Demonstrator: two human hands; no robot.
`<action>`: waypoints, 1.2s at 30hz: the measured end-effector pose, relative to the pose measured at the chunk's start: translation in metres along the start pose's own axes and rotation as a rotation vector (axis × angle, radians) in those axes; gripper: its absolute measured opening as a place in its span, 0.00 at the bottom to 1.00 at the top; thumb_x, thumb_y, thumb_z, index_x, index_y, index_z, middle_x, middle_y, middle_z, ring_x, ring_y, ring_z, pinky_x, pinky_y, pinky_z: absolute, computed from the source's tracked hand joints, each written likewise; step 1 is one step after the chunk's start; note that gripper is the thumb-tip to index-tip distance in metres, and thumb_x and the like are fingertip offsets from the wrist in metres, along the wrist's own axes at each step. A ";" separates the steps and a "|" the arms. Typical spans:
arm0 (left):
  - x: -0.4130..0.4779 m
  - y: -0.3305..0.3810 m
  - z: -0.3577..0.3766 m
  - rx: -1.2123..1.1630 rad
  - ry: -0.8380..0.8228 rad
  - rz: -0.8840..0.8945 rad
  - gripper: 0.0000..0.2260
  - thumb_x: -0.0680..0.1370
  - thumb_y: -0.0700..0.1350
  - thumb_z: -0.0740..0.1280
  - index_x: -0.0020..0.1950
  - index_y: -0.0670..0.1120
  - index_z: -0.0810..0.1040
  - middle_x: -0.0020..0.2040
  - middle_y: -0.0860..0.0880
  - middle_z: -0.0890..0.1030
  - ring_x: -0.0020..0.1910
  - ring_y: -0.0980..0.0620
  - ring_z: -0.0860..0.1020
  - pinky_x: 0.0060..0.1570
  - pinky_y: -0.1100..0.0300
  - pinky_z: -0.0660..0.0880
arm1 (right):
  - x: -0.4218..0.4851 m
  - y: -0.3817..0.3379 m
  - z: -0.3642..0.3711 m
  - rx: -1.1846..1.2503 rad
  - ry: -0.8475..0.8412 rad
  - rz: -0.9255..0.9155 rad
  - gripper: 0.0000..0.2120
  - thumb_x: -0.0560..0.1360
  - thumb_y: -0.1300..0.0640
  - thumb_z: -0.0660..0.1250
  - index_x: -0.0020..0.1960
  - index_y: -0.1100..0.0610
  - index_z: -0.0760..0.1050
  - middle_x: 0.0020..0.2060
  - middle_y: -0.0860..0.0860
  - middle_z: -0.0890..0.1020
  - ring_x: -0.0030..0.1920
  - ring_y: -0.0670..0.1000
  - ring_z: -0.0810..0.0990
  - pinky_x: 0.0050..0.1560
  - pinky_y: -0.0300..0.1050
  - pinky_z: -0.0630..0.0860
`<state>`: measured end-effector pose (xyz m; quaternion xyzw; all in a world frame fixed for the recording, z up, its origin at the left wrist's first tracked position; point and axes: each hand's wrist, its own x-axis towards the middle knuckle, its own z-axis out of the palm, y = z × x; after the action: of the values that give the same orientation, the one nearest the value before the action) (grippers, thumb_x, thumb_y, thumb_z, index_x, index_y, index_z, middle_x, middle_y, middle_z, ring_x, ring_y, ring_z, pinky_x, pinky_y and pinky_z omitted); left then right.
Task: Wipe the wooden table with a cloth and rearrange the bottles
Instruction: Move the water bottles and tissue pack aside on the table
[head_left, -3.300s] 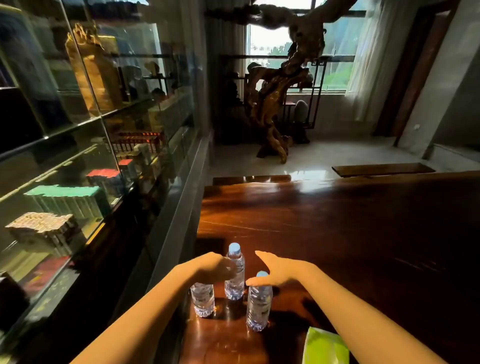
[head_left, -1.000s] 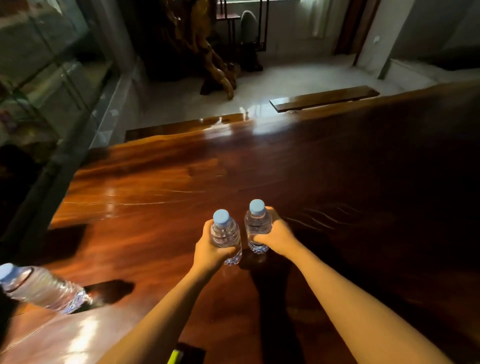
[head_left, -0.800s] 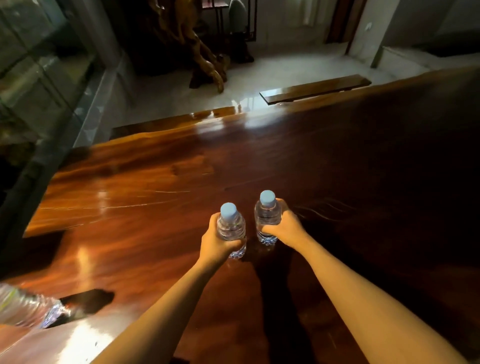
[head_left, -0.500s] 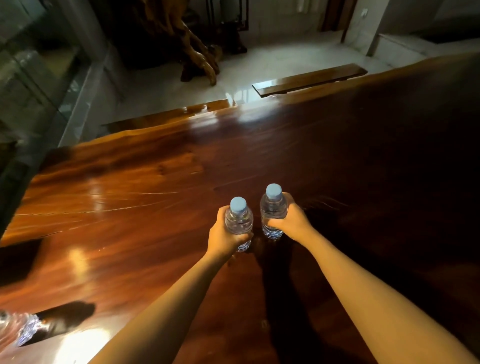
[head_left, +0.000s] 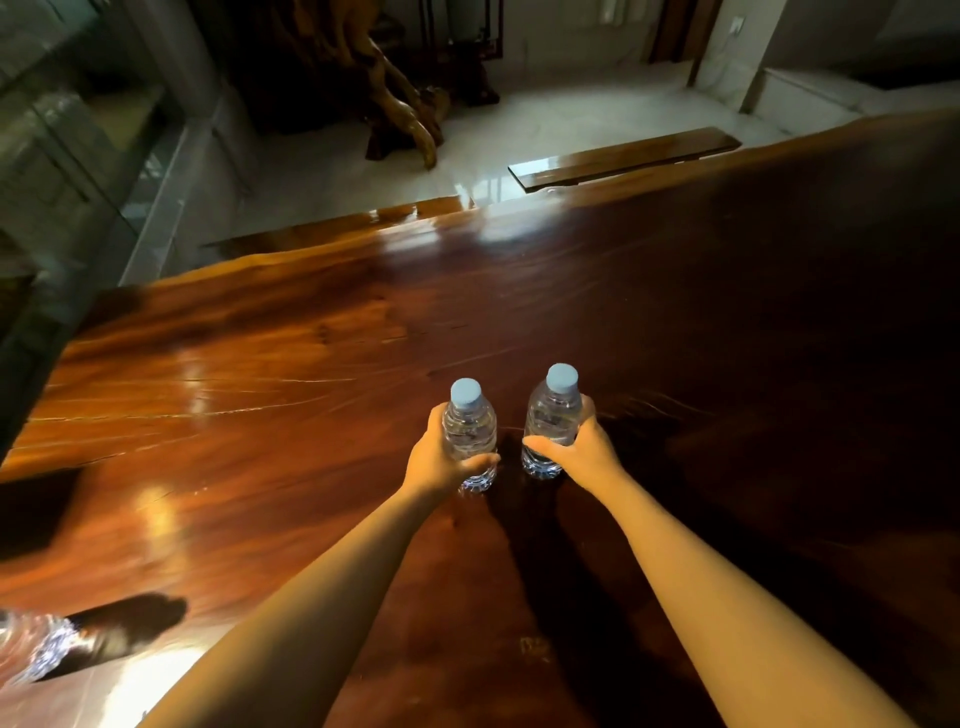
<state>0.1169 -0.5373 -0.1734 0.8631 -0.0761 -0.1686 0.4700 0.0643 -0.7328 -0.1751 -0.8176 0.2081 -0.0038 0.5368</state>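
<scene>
Two clear water bottles with pale blue caps stand upright side by side near the middle of the glossy wooden table (head_left: 270, 415). My left hand (head_left: 441, 460) is wrapped around the left bottle (head_left: 469, 431). My right hand (head_left: 579, 454) grips the right bottle (head_left: 553, 415). Their bases are at or just above the tabletop; contact is hard to judge. A third bottle (head_left: 31, 647) shows partly at the lower left edge, near the table's corner. No cloth is in view.
The table's far edge runs from upper right to left, with a narrow wooden bench (head_left: 623, 158) and pale floor beyond it. A carved root sculpture (head_left: 395, 109) stands on the floor. A glass display cabinet (head_left: 78, 156) lines the left side.
From a cluster at the table's left corner, both hands carried two bottles out to the middle. Over the last second the bottles drifted slightly right and apart; the green cloth left the view.
</scene>
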 end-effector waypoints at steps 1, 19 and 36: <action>0.000 0.000 -0.001 0.004 -0.015 -0.010 0.39 0.63 0.51 0.78 0.68 0.51 0.61 0.60 0.52 0.76 0.55 0.53 0.75 0.53 0.59 0.70 | -0.001 0.001 0.001 -0.018 -0.004 0.016 0.40 0.65 0.54 0.78 0.69 0.56 0.60 0.62 0.52 0.75 0.60 0.51 0.75 0.56 0.42 0.70; -0.084 -0.066 -0.111 0.532 -0.211 -0.221 0.23 0.78 0.53 0.63 0.70 0.47 0.68 0.68 0.45 0.74 0.65 0.47 0.73 0.61 0.57 0.69 | -0.123 -0.038 0.129 -0.705 -0.213 0.260 0.41 0.75 0.35 0.56 0.77 0.55 0.44 0.78 0.58 0.48 0.77 0.63 0.46 0.72 0.66 0.51; -0.242 -0.196 -0.303 0.491 -0.200 -0.244 0.13 0.78 0.48 0.62 0.59 0.45 0.79 0.59 0.44 0.81 0.57 0.47 0.78 0.51 0.61 0.70 | -0.240 -0.167 0.357 -0.832 -0.544 0.027 0.45 0.72 0.30 0.56 0.78 0.54 0.43 0.78 0.58 0.46 0.76 0.64 0.43 0.72 0.66 0.49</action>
<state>-0.0036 -0.1221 -0.1320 0.9328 -0.0563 -0.2848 0.2134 -0.0173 -0.2807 -0.1276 -0.9312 0.0548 0.2999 0.1996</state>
